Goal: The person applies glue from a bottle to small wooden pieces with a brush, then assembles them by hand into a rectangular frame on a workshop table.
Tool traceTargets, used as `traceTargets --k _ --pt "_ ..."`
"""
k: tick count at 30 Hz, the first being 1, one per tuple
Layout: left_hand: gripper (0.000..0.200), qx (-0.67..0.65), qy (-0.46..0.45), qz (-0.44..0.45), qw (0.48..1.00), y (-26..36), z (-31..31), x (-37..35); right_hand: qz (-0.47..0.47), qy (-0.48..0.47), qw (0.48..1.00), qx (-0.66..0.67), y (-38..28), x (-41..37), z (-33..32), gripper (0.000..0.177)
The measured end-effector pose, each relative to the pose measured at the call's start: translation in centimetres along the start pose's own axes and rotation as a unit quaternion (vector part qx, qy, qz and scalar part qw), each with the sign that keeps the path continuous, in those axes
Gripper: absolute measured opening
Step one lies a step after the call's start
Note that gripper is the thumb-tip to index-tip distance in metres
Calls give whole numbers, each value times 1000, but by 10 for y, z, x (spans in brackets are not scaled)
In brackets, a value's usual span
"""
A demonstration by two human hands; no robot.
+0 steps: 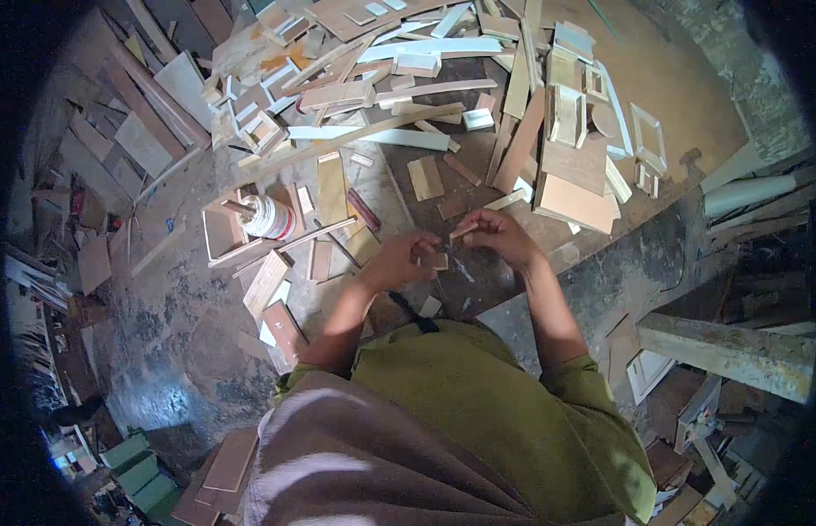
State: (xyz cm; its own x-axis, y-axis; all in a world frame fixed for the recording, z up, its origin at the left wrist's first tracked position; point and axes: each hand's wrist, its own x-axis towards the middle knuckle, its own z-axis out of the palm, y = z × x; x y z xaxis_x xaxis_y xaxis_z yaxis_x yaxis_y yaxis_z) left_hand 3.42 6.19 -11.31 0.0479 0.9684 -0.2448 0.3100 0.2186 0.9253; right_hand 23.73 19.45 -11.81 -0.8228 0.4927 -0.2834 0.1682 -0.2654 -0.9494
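Observation:
At the near part of the workbench, my left hand (408, 258) is closed on a small wooden block (436, 261), which sticks out at its fingertips. Just to the right, my right hand (500, 235) pinches a small thin wooden piece (463, 231) between thumb and fingers. The two pieces are apart. A dark red stick (364, 210) lies on the bench left of my hands. Farther left, a white glue tub (268, 217) with a stick in it stands in a shallow wooden tray (222, 237).
Wooden strips and pale painted pieces (430, 48) are heaped across the bench's far side. Stacked boards (574, 197) lie right of my hands. A hammer (690, 158) rests near the right edge. More offcuts lie on the floor at both sides.

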Motion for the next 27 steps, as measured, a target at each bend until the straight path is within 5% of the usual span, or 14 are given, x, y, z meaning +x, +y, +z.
traceTargets --k 10,19,22,27 --pt "57 23 -21 10 999 -9 -4 1 35 37 991 127 3 -5 7 23" --pt "60 -32 -29 -6 999 -15 4 7 -34 9 999 9 4 -3 18 20" --pt "61 -25 -26 -14 999 -7 1 4 29 12 994 100 1 -3 19 20" --pt "65 -6 -20 48 999 -20 1 6 30 -23 998 40 -4 -5 25 22"
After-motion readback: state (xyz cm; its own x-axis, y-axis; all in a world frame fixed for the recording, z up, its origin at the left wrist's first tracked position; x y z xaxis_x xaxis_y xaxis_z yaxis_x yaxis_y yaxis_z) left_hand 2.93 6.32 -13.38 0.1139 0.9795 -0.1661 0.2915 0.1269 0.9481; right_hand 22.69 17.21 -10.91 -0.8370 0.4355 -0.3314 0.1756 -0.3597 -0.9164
